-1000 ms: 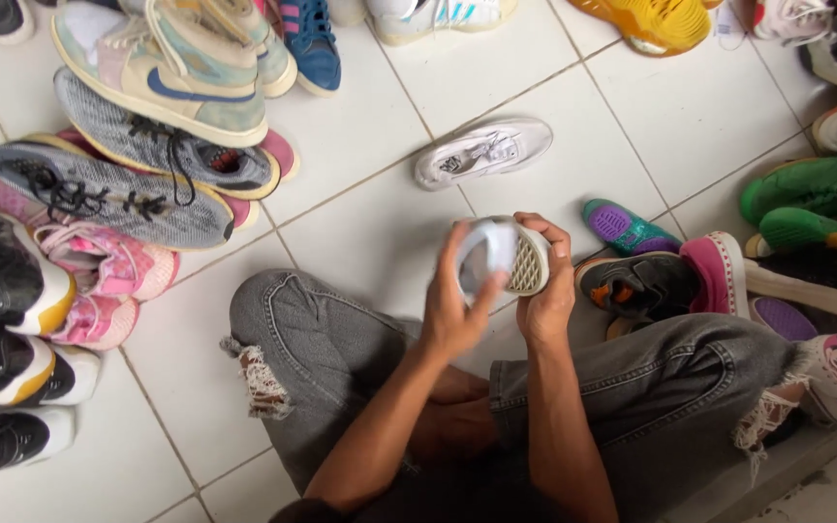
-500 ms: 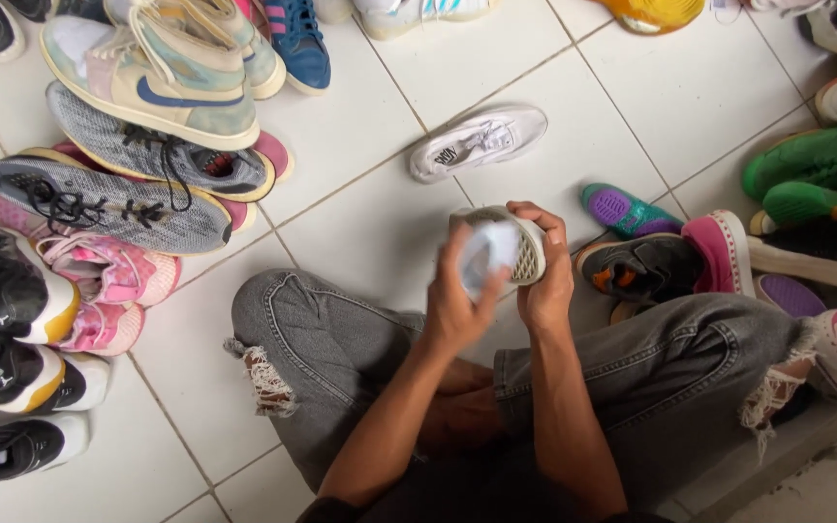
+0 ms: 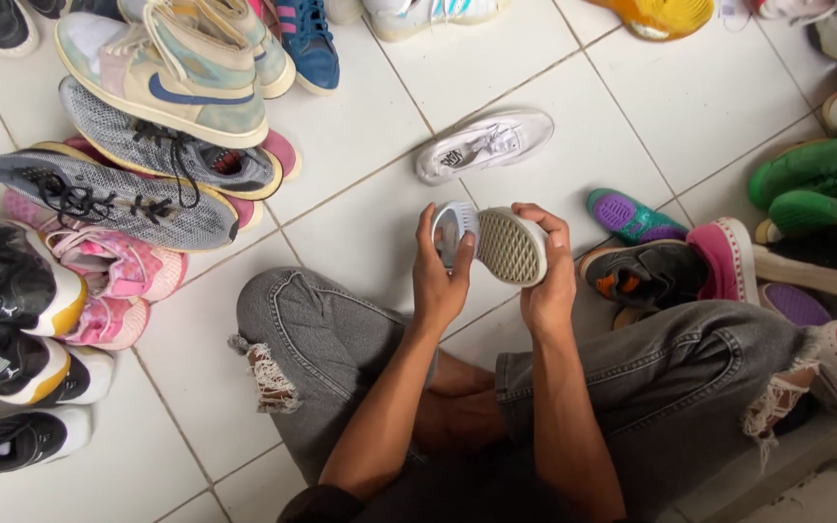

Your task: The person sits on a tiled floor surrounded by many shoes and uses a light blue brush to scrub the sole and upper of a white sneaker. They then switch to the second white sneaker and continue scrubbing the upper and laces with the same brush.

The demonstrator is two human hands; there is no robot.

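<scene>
Over on the far left, black-and-white high-tops (image 3: 7,320) line the edge of the white tiled floor (image 3: 360,126), with a pink sneaker (image 3: 113,276) tucked just beside them. Next along, two grey knit runners (image 3: 118,199) lie stacked at a slant, and beyond them a pale green and cream high-top (image 3: 171,77) with a blue sneaker (image 3: 307,44) at its right. Into the middle now: the person sits cross-legged in ripped grey jeans (image 3: 322,339), and the left hand (image 3: 438,281) is wrapped around the near-left side of a small white shoe (image 3: 496,242), grip closed on it, thumb up along its edge. The shoe is held in the air above the knees, its waffle-patterned sole turned up toward the camera. The right hand (image 3: 546,281) clasps the other side, fingers curled over the sole's rim, grip closed on the same shoe. Just beyond the hands, a white sneaker (image 3: 486,145) lies alone on the tiles. To the right sit a teal shoe with a purple sole (image 3: 632,215), a black shoe with orange marks (image 3: 641,276), a pink slip-on (image 3: 724,257), then green shoes (image 3: 816,184) at the right edge.
</scene>
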